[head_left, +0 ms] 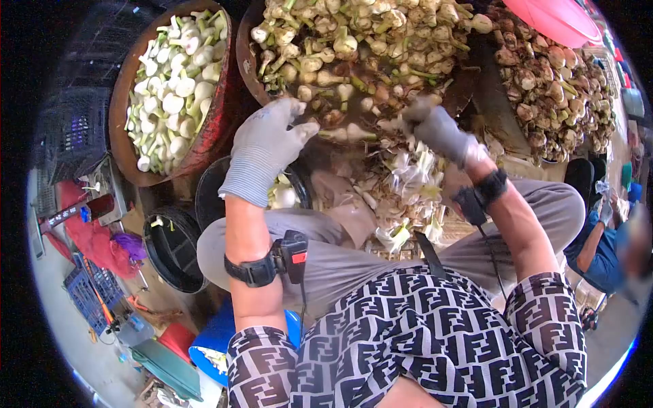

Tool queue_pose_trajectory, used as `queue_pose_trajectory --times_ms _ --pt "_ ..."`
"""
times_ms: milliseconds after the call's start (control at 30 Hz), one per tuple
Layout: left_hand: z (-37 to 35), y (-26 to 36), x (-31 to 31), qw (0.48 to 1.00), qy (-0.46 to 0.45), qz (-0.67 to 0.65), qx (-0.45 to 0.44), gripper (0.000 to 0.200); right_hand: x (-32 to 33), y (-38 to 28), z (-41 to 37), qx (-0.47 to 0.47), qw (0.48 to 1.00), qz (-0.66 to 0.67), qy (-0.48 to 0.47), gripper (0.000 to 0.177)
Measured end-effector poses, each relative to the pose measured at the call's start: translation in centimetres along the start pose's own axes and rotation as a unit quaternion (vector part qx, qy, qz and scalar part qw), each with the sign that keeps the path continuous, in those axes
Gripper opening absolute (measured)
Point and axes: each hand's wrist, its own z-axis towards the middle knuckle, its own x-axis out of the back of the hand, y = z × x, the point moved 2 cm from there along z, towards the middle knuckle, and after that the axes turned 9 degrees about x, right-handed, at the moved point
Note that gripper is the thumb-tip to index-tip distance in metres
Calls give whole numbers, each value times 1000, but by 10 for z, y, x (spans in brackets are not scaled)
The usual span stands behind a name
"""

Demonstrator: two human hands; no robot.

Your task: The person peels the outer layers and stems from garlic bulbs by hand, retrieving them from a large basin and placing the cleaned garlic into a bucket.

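My left hand (265, 139), in a pale grey work glove with a striped cuff, is over the near edge of a wide tub (253, 68). Its thumb and curved fingers are apart, with nothing seen between them. Garlic bulbs (345, 46) with cut green stems are heaped in the tub, some in brown water near my hands. My right hand (441, 130), in a darker, wet-looking grey glove, is above a pile of peeled garlic skins (415, 173). Motion blurs its fingers, so any hold is hidden. Between my knees, the skins hang down in papery layers.
Clean white garlic (173, 102) fills a red-rimmed tub at the left. Below it are black buckets (173, 248) and a blue bucket (218, 347). Unpeeled brown garlic (544, 81) is piled right, under a pink basin (558, 20). Another person (602, 251) sits at far right.
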Motion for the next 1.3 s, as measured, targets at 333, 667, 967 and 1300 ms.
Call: queue_pose_trajectory --times_ms 333,667,967,1300 --pt "22 16 -11 995 0 1 -95 40 -118 80 139 -39 897 -125 -423 39" --pt "45 26 -41 989 45 -52 -128 54 6 -17 79 -73 923 378 -19 31" --pt "23 50 -65 969 45 -152 -189 58 3 -67 16 -125 764 598 209 26" --pt "16 54 -77 947 94 -121 -283 56 20 -85 -6 -99 723 639 242 11"
